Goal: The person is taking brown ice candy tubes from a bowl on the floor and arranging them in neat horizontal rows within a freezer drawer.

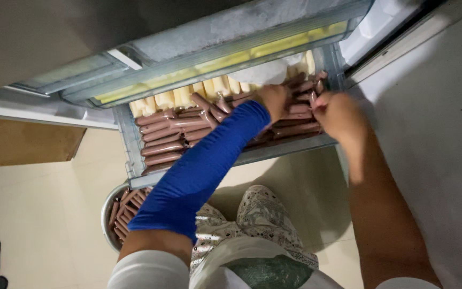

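Observation:
An open freezer drawer (126,144) holds rows of brown ice pops (164,140) in tube bags, with pale yellow ice pops (188,96) stacked behind them. My left hand (272,99), on an arm in a blue sleeve, reaches into the drawer and rests on the brown tubes near its middle. My right hand (338,109) is at the drawer's right end, fingers pinched on a brown ice pop (313,98) among the stack. Whether the left hand grips a tube is hidden by its back.
A round metal basin (106,214) with more brown ice pops stands on the cream floor under my left arm. The freezer's frosted shelf (231,32) hangs above the drawer. A white fridge door (439,134) is on the right. A wooden board (22,142) lies at left.

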